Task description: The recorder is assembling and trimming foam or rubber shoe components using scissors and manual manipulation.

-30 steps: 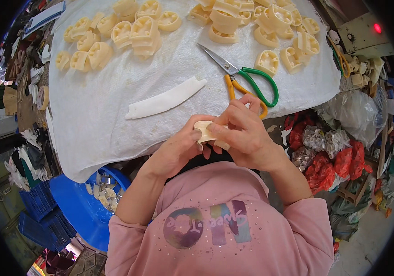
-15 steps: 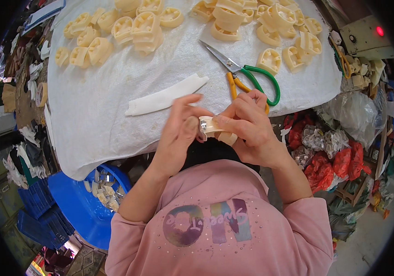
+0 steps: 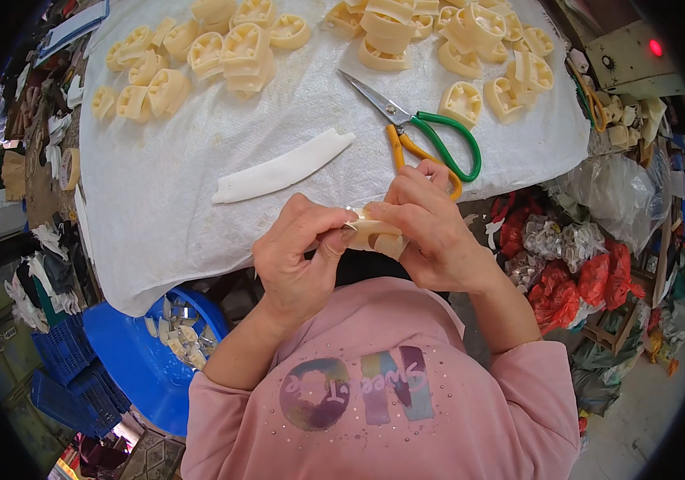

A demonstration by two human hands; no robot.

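My left hand (image 3: 294, 244) pinches the left end of a curved cream plastic piece (image 3: 377, 227) between thumb and finger, with a thin edge showing at the fingertips. Closed around the same piece's right end is my right hand (image 3: 436, 234), thumb and index finger on top. The piece is held above the table's near edge, in front of my shirt. Just beyond my hands lies a white curved strip (image 3: 285, 167) on the cloth. Scissors (image 3: 394, 112) with one green and one orange handle loop lie beside it, the orange loop partly behind my right hand.
Cream plastic rings (image 3: 246, 60) are piled along the far side of the white cloth (image 3: 158, 176). Low on the left, a blue tub (image 3: 130, 352) holds small shiny pieces. Red and clear plastic bags (image 3: 566, 276) lie right; a box with a red light (image 3: 634, 60) stands far right.
My left hand's fingers, spread and blurred earlier, have closed in on the piece's left end and cover its shiny part. My right hand keeps its grip. The view shifts slightly.
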